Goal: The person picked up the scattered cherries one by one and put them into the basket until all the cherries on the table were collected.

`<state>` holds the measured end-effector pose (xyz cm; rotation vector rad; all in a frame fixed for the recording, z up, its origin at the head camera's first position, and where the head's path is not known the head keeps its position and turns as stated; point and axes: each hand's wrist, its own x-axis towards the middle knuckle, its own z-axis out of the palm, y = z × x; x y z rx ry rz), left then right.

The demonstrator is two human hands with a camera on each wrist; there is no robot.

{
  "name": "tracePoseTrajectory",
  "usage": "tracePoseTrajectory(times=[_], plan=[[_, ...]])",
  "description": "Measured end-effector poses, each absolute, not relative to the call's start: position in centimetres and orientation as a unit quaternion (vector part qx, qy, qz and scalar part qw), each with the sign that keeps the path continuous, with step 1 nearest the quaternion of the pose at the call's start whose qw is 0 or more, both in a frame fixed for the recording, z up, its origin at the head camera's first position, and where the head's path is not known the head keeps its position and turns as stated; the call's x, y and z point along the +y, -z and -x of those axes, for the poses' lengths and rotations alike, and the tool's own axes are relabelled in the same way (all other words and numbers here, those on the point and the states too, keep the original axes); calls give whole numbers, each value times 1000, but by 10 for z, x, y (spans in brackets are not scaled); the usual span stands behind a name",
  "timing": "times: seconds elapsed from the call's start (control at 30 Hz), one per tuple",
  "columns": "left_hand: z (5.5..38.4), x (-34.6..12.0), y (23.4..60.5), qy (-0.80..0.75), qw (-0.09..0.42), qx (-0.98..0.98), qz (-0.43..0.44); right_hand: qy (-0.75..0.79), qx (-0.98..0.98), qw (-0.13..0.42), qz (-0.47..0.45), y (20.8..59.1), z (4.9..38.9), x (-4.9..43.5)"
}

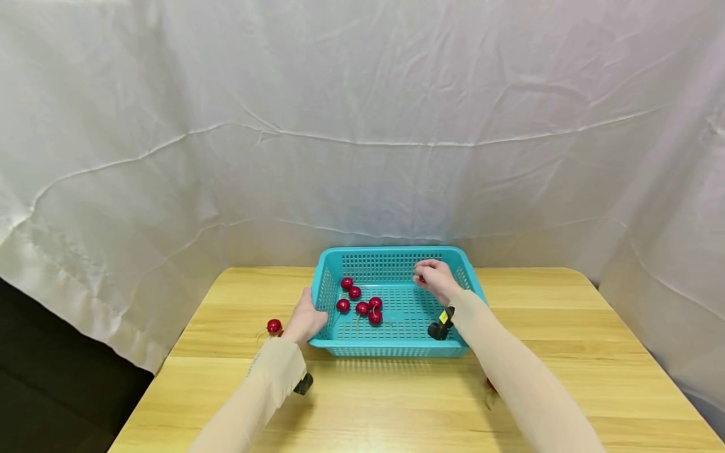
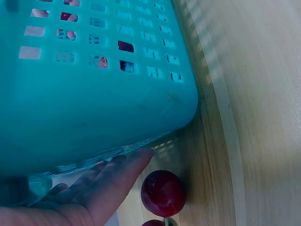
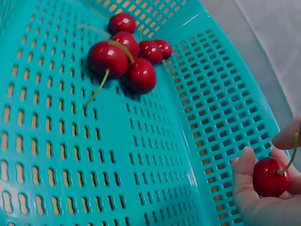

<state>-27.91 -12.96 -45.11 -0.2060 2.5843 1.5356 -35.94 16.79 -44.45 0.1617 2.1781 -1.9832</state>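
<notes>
Right hand curled round cherry; left hand gripping basket by rim.

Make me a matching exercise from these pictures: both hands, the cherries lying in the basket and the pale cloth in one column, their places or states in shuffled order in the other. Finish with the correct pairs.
Things:
1. Left hand
2. Right hand
3. Six cherries
4. Pale cloth

Places or states:
A. Holding a single cherry
B. Hanging behind the wooden table
C. Against the left end of the basket
D. Lying loose inside the basket

Right pairs: 1-C, 2-A, 3-D, 4-B
</notes>
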Motion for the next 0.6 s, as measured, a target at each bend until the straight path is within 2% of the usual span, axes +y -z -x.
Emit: tracePoseTrajectory(times=[0.6], plan=[[278,-129,449,-503,59,859,69,620,775,124,-11,452,353,167]])
